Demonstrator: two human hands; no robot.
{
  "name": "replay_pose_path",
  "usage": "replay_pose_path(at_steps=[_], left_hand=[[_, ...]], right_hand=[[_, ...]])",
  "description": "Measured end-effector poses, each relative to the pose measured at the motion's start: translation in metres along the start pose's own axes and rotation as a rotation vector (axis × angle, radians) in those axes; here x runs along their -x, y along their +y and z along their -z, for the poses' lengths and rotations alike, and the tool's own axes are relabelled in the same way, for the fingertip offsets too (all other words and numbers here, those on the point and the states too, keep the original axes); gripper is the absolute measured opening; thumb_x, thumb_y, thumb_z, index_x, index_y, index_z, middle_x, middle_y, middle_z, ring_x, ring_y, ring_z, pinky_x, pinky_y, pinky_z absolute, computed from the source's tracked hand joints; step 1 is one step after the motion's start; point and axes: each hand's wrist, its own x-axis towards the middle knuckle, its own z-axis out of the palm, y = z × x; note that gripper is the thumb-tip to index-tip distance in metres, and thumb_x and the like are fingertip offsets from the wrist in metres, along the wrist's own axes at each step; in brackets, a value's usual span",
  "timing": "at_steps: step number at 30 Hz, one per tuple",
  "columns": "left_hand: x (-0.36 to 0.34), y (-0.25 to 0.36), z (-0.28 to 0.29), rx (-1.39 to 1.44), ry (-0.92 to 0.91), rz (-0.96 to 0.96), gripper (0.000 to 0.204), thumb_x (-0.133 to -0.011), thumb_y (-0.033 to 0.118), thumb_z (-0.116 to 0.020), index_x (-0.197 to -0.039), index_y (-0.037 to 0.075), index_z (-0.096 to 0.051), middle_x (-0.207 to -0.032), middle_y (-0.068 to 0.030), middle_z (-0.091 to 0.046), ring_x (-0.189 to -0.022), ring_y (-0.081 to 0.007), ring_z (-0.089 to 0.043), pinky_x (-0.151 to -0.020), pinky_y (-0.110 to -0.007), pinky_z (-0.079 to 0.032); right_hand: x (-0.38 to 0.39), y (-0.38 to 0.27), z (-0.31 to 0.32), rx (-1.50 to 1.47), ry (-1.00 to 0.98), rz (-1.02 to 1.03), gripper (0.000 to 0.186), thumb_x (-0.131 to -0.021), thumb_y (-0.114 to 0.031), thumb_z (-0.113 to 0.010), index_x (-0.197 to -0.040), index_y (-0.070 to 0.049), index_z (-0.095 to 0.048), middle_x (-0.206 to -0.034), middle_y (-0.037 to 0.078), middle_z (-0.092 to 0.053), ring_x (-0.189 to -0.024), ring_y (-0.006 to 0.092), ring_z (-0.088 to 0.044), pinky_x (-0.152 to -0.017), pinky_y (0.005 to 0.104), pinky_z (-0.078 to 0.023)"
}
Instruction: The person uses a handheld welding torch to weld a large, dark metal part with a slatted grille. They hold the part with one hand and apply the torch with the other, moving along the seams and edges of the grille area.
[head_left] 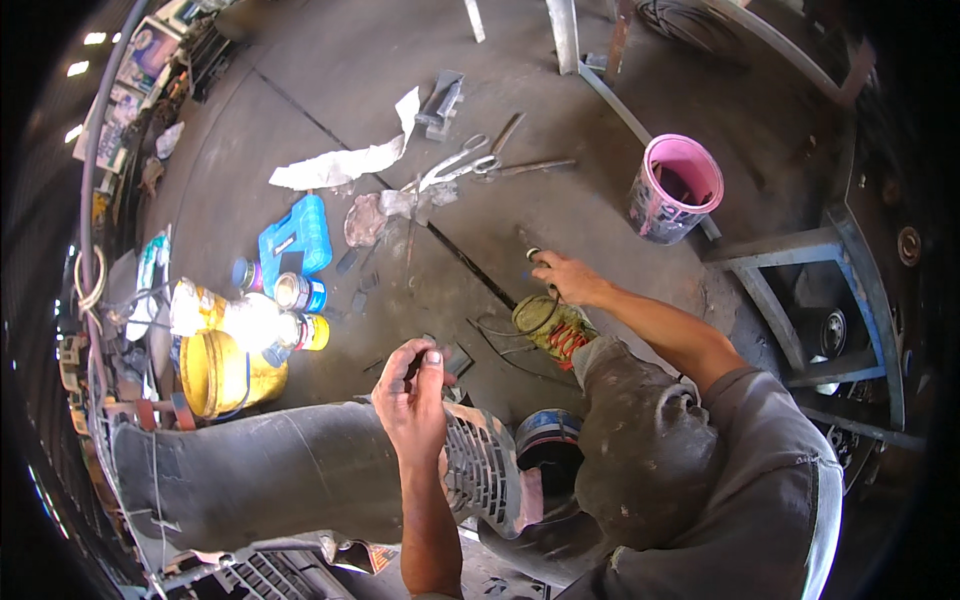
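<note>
My left hand point(412, 392) is raised above a grey car bumper point(270, 470), its fingers curled in and thumb against them. Whatever it may pinch is hidden. Beside its wrist is a slotted grille section point(485, 460) with pale, sanded-looking patches. My right hand point(572, 278) reaches down near my yellow-green shoe point(540, 322) with orange laces, closed round a short-handled tool point(535, 255). Only the tool's pale, dark-ringed end and a bit below the fingers show, so its kind is unclear. A dark, flat square piece point(458, 360) lies on the floor just past my left fingers.
Ahead lie scissors point(455, 165), a torn white sheet point(345, 163) and rags point(365, 220). Left stand a blue case point(297, 240), several small cans point(300, 292) and a yellow bucket point(215, 375). A pink bucket point(680, 185) and metal frame point(785, 250) stand right. A tape-like roll point(548, 428) sits by my knee.
</note>
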Motion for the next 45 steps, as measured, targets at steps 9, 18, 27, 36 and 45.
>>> replay_pose_path(at_steps=[9,18,27,36,45], left_hand=[[-0.027,-0.031,0.021,0.099,-0.015,0.214,0.014,-0.092,0.008,-0.062,-0.1,-0.002,-0.067,-0.085,-0.0077,-0.07,-0.065,-0.0098,-0.06,-0.061,-0.023,-0.049],[-0.01,-0.064,-0.007,0.288,-0.166,0.258,0.018,-0.091,0.012,-0.063,-0.101,-0.003,-0.066,-0.084,-0.0057,-0.067,-0.068,-0.011,-0.061,-0.063,-0.025,-0.049],[-0.031,-0.092,-0.024,0.266,-0.203,0.324,0.019,-0.092,0.016,-0.063,-0.098,-0.001,-0.066,-0.076,-0.002,-0.062,-0.064,-0.0098,-0.057,-0.062,-0.026,-0.048],[-0.075,-0.157,0.022,-0.074,0.003,0.288,0.029,-0.088,0.023,-0.064,-0.1,-0.003,-0.07,-0.079,-0.0118,-0.07,-0.061,-0.0144,-0.063,-0.064,-0.033,-0.053],[-0.055,-0.162,0.091,-0.267,0.085,0.068,0.026,-0.077,0.021,-0.069,-0.097,0.005,-0.073,-0.096,-0.0182,-0.072,-0.092,-0.0335,-0.069,-0.084,-0.042,-0.054]], right_hand=[[-0.048,-0.028,0.054,-0.795,0.654,0.138,0.015,-0.093,-0.019,-0.064,-0.107,-0.012,-0.065,-0.107,0.003,-0.06,-0.087,0.0133,-0.056,-0.072,0.0322,-0.054],[-0.044,-0.073,0.117,-1.105,0.217,0.161,0.048,-0.08,0.005,-0.065,-0.128,-0.005,-0.063,-0.139,0.012,-0.055,-0.116,0.0303,-0.06,-0.099,0.0375,-0.05],[-0.039,-0.134,0.117,-1.575,0.002,-0.012,0.05,-0.075,0.003,-0.057,-0.124,0.004,-0.061,-0.138,0.021,-0.053,-0.116,0.0329,-0.06,-0.102,0.0387,-0.048],[-0.058,-0.068,0.095,-1.324,0.113,-0.277,0.052,-0.077,-0.005,-0.058,-0.129,-0.001,-0.053,-0.116,0.013,-0.062,-0.094,0.0218,-0.064,-0.081,0.0303,-0.055],[-0.074,-0.028,0.11,-1.113,0.058,-0.24,0.039,-0.09,-0.018,-0.056,-0.124,0.002,-0.054,-0.111,0.009,-0.063,-0.072,0.0107,-0.055,-0.056,0.0215,-0.048]])
